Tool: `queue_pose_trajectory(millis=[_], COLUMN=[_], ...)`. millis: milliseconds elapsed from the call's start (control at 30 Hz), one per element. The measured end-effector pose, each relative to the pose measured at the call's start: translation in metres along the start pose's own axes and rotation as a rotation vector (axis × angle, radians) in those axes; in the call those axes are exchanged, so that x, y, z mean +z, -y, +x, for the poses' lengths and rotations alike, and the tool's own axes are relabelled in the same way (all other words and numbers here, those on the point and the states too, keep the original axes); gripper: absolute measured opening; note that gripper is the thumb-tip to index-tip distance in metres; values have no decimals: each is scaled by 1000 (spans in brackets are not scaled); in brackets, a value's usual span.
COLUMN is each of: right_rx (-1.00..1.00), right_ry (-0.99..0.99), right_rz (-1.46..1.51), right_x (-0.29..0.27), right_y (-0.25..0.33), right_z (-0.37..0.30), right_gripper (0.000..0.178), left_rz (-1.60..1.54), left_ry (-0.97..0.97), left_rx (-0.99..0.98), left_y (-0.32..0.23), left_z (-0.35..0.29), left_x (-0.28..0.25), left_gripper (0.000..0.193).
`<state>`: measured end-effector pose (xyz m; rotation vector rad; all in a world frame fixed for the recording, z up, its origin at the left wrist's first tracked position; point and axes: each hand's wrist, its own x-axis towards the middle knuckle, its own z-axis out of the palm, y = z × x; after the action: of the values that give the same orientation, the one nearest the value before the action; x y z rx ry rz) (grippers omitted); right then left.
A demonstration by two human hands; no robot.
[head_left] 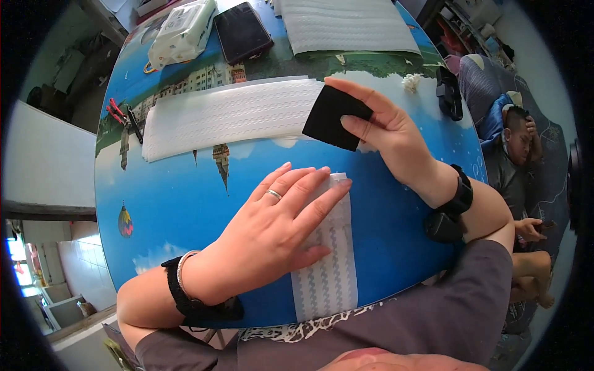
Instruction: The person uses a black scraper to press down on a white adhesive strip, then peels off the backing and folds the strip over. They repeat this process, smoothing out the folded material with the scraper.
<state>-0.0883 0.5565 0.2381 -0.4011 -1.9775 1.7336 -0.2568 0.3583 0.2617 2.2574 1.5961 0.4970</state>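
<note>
Sheets of white, embossed material (229, 114) lie at half past ten on the blue printed tabletop (167, 198), taking the middle of the view as the clock's centre. Both hands are at work near that centre. The left hand (272, 216) lies palm down with its fingers slightly spread (a plain ring (273, 194) circles one of them), over the far part of a white strip (328, 272) with wavy rows that runs toward half past five. Whether the strip is one layer or several, I cannot tell. At two o'clock the right hand (393, 130) pinches a flat black square (334, 117) between thumb and fingers. The square overlaps the sheets' right end in view; contact between them is unclear. Another white stack (349, 25) lies between twelve and one, and a dark phone (243, 32) and a soft white pack (182, 31) at eleven. A red-handled tool (116, 111) sits near ten, just beside a dark pen (134, 123). At three o'clock, beyond the tabletop, another person (504, 161) reclines.
</note>
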Motion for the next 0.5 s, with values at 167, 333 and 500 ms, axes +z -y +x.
queue_pose_trajectory(millis=[167, 333, 500], right_rx=[1, -14, -2], right_ry=[1, 12, 14], right_rz=[18, 66, 34], right_x=[0, 1, -1], right_y=[0, -2, -2], right_z=[0, 1, 0], right_gripper=[52, 52, 52], left_rz=[0, 117, 248], left_ry=[-40, -55, 18], left_rx=[21, 77, 87], left_y=[-5, -13, -19], left_z=[-1, -10, -13], left_x=[-4, 0, 2], left_gripper=[85, 74, 65])
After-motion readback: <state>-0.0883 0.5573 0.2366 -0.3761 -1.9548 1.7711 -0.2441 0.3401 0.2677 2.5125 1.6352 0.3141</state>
